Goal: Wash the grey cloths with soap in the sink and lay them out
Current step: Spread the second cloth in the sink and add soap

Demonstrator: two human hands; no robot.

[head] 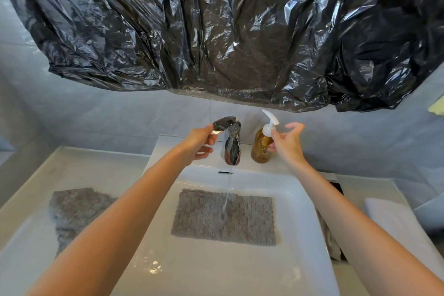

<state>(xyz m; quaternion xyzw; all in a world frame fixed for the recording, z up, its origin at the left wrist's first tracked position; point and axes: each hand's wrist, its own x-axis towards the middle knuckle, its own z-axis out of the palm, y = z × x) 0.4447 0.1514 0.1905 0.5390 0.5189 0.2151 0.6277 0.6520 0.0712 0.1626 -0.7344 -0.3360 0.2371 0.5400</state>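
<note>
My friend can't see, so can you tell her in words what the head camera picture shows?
A person's left hand grips the tap lever while water runs onto a grey cloth lying in the white sink. The right hand is at the amber soap bottle; another grey cloth lies on the counter.

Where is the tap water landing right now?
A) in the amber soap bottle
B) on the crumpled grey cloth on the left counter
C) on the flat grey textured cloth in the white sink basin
C: the thin stream from the chrome tap falls onto the flat grey textured cloth in the white sink basin.
</note>
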